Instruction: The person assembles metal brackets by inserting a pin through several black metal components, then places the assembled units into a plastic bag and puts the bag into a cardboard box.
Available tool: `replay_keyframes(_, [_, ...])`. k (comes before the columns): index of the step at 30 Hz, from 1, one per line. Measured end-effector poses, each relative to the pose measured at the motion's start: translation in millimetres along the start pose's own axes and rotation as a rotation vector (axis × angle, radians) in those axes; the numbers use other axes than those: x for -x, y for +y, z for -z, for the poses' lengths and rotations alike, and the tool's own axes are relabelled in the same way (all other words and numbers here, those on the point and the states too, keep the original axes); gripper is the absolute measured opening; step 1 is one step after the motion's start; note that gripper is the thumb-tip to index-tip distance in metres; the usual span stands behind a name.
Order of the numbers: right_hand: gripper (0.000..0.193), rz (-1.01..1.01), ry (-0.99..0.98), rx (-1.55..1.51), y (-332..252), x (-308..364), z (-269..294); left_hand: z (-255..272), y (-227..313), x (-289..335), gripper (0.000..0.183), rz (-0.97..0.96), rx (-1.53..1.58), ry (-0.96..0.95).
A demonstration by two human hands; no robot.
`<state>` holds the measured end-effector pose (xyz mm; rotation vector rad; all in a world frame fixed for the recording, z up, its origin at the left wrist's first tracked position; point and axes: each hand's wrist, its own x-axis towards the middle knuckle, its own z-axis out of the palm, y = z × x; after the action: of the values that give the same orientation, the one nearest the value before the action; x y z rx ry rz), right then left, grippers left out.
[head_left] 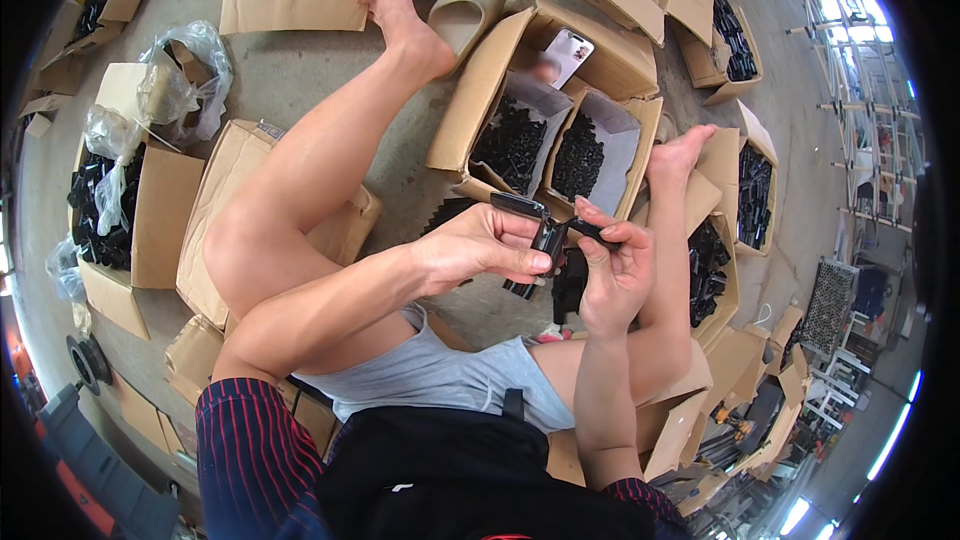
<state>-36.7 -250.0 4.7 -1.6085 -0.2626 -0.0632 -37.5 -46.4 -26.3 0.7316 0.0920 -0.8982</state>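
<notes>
Glossy, smooth finish seen on held black part (548,240), plastic by look. Carton (470,100) walled in matt cardboard. Rough texture given by heaped small black pieces (578,155). Bag (165,95) formed of clear, crinkled, shiny plastic. Phone (568,52) faced in gloss. Floor (785,110) seen as matt, concrete-like. Shorts (430,375) made of matt grey cloth.

At least two held black pieces (548,240) at the centre; one phone (570,50), one open carton (475,90) and two grey bins (616,172) toward 1 o'clock, their small parts (576,155) too many to count; one slipper (465,20) at 12; two feet (400,22), at 11 and 2; one black spool (88,362) at 8.
</notes>
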Motion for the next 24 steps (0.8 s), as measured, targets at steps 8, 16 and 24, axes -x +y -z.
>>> replay_keyframes(8, [0.023, 0.079, -0.051, -0.071, 10, -6, -2, -2, 0, 2, 0.034, -0.025, 0.002, 0.053])
replay_keyframes(16, [0.036, -0.168, 0.488, -0.012, 45, -88, 83, 5, 62, 28, 0.022, -0.467, -0.580, 0.642])
replay_keyframes(24, [0.016, -0.475, -0.135, 0.658, 160, -98, 86, 14, 73, 35, 0.020, -0.570, -1.304, 1.039])
